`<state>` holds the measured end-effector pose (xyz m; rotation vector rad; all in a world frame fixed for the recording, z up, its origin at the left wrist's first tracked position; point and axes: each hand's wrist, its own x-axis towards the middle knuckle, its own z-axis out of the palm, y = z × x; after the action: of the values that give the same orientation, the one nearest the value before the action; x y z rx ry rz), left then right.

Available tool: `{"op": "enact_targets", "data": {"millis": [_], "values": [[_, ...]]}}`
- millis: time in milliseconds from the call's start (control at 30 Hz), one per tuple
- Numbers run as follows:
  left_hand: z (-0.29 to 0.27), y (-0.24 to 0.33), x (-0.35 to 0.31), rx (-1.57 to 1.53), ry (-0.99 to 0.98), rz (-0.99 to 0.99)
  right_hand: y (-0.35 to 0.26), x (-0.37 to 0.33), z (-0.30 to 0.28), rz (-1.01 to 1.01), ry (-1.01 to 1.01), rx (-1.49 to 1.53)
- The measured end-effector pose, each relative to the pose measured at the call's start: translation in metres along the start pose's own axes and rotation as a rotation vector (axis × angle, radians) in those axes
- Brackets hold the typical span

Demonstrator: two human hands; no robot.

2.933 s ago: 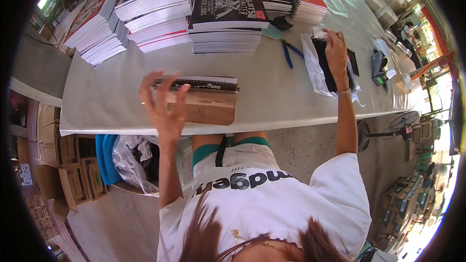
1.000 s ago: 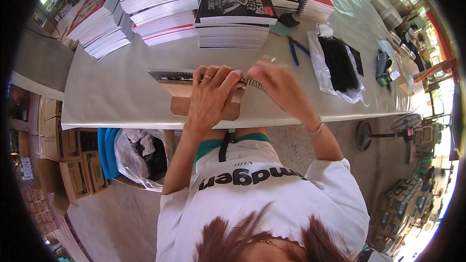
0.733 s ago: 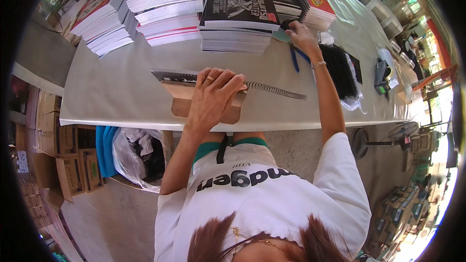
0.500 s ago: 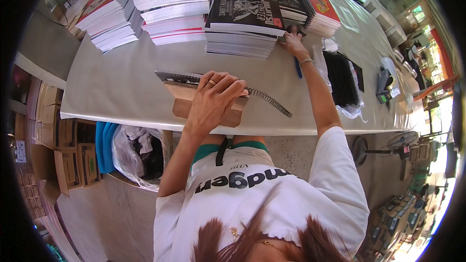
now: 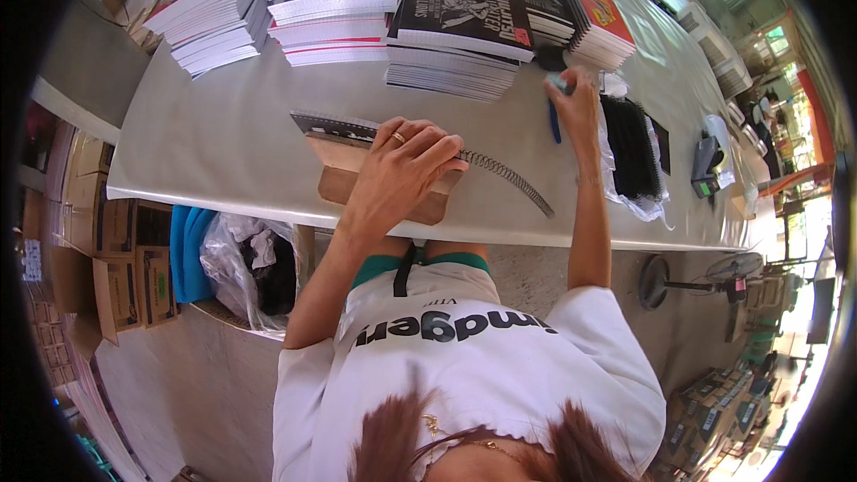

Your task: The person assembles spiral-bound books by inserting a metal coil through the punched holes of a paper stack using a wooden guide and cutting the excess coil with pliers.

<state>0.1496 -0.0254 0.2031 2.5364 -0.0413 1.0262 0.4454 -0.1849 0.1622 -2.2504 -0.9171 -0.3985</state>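
Observation:
My left hand point(image 5: 415, 156) is closed over a notebook point(image 5: 330, 128) with a dark cover, gripping it together with a brown board-like block point(image 5: 335, 186) near the table's front edge. From the notebook's right end, beside my fingers, a dark wire spiral coil point(image 5: 513, 177) trails loose across the table. Farther right, my right hand point(image 5: 576, 96) is raised with its fingers pinched around something small and pale teal, too blurred to name. Just below those fingertips shows a blue handle-like piece point(image 5: 555, 122). A dark round object point(image 5: 551, 57) sits beyond them, next to the black-covered books point(image 5: 460, 22).
Stacks of books line the far side, including a left stack point(image 5: 219, 18) and a red-and-yellow one point(image 5: 603, 22). Right of my arm lies a bundle of black coils point(image 5: 631, 145) on plastic, then a grey device point(image 5: 705, 161). A lined bin point(image 5: 245, 277) stands below the left edge.
My right hand has drawn back from the dark round object toward me and to the right, now pinching something small. My left hand keeps its hold on the notebook.

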Motion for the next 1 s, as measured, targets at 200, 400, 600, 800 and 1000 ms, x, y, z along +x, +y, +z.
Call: {"op": "enact_targets", "data": {"millis": [200, 400, 600, 800, 1000], "values": [[0.001, -0.001, 0.001, -0.004, -0.029, -0.011, -0.052, -0.079, -0.008, 0.04, -0.258, -0.002], [-0.005, -0.004, -0.005, 0.033, -0.012, -0.03, -0.041, -0.089, 0.0, -0.195, -0.322, -0.123], [0.005, -0.002, -0.011, 0.303, 0.064, -0.143, -0.029, -0.048, -0.016, 0.127, -0.769, 0.333], [0.001, 0.007, -0.013, 0.213, 0.173, -0.397, -0.084, -0.035, -0.028, 0.296, -0.98, 1.445], [0.002, -0.002, -0.016, 0.087, 0.062, -0.418, -0.128, -0.011, -0.05, -0.177, -1.259, 1.253]]}}
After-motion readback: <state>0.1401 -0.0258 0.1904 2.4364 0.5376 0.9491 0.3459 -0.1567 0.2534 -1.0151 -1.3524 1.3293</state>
